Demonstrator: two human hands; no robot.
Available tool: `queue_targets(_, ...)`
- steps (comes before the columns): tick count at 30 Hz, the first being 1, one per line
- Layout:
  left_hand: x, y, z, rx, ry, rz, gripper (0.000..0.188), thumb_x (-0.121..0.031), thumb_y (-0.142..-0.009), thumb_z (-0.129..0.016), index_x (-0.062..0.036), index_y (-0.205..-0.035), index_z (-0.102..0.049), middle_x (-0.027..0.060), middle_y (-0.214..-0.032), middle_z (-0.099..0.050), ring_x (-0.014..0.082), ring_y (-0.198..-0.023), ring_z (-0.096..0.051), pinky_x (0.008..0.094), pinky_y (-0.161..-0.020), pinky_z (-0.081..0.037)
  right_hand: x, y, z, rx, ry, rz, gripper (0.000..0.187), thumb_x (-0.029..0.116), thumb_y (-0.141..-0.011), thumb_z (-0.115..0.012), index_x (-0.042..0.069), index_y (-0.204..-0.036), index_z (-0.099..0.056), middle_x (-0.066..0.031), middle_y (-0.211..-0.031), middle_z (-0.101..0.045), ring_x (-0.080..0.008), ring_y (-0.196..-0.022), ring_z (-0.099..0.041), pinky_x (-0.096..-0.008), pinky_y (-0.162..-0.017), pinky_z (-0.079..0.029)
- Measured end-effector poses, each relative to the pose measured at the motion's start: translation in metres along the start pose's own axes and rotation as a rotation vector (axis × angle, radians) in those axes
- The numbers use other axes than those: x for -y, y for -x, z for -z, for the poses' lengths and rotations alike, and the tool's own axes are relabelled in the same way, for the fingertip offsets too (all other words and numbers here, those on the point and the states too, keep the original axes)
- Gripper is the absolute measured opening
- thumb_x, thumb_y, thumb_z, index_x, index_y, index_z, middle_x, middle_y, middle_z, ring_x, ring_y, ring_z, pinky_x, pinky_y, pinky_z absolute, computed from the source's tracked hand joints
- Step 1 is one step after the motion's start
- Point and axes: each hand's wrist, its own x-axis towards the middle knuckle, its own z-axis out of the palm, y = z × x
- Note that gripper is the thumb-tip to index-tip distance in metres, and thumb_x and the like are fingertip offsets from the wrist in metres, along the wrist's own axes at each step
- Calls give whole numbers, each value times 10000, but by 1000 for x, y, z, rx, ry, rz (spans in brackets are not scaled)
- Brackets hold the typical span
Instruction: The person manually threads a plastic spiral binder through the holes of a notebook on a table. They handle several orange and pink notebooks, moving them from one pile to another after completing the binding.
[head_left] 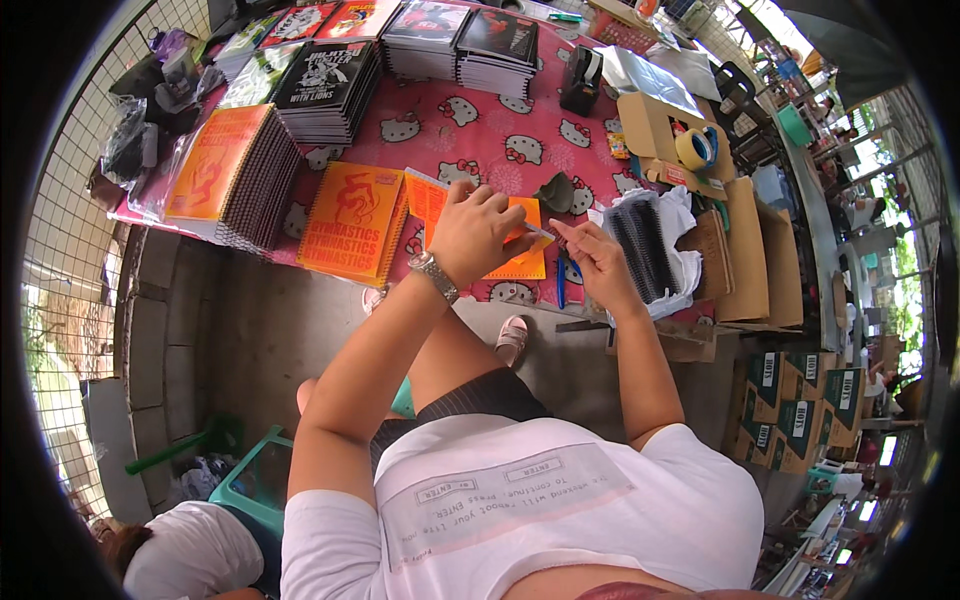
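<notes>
My left hand [478, 237], with a metal watch on its wrist, bends its fingers over orange notebook sheets [522, 268] at the near edge of the table. A pale sheet edge shows by its fingertips. Just to the right, my right hand [597, 262] has its thumb and forefinger drawn together close to that edge. Whatever it may pinch is too small to make out. A blue pen [561, 285] lies between the hands. To the left is a stack of orange spiral notebooks [350, 222]. A dark grey-green lump [555, 194] sits beyond the sheets.
Black binding coils [643, 246] fill a paper-lined box at right. Behind it stands an open cardboard box [655, 125] with a tape roll [691, 150]. Notebook piles [330, 90] line the back left, near a black tape dispenser [582, 82]. Another person [195, 550] is at lower left.
</notes>
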Motion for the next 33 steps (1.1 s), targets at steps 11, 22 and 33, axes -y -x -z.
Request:
queue_targets(11, -1, 0, -1, -8, 9, -16, 299, -436, -848, -726, -163, -789, -619, -14, -780, -610, 199, -837, -613, 420, -926, -408, -4, 7, -14, -100, -112, -86, 269, 61, -1017, -528, 77, -1241, -675, -19, -851, -491, -126, -769, -506, -256, -717, -454)
queue_targets(22, -1, 0, -2, -17, 12, -12, 285, -423, -839, -733, -165, -790, -622, -12, -776, -612, 197, -838, -613, 415, -917, -404, -16, 20, -24, -59, -487, -231, 247, 134, -1067, -474, 80, -1262, -616, 14, -902, -536, -75, -773, -499, -230, -701, -435)
queue_targets(33, 3, 0, 1, -23, 16, -24, 273, -419, -829, -737, -168, -798, -633, -19, -798, -631, 187, -850, -620, 412, -924, -402, -7, 20, -31, -88, -753, -329, 269, 127, -1067, -452, 78, -1293, -589, -1, -980, -578, -68, -771, -536, -212, -685, -437)
